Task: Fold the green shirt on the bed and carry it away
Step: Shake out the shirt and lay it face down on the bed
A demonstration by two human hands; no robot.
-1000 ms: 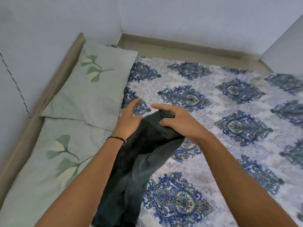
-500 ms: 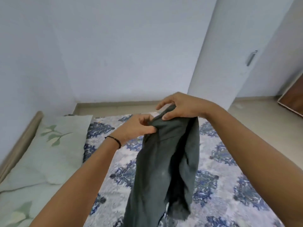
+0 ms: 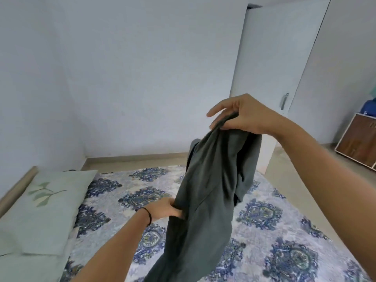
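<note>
The dark green shirt [image 3: 207, 200] hangs bunched in the air above the bed [image 3: 264, 231], which has a blue-patterned sheet. My right hand [image 3: 242, 115] pinches the shirt's top end at head height. Lower down, my left hand [image 3: 164, 209], with a black band on the wrist, grips the shirt's left edge about halfway along. The shirt's bottom end drops out of the frame at the lower edge.
A pale green pillow [image 3: 40, 210] with a leaf print lies at the bed's left side against the wall. A white wardrobe door [image 3: 284, 78] with a metal handle stands at the back right. A brown wooden cabinet [image 3: 358, 143] sits on the floor at the far right.
My right hand has lifted the shirt's top end higher and to the right. My left hand has slid down from the top to the shirt's middle edge. The view has tilted upward.
</note>
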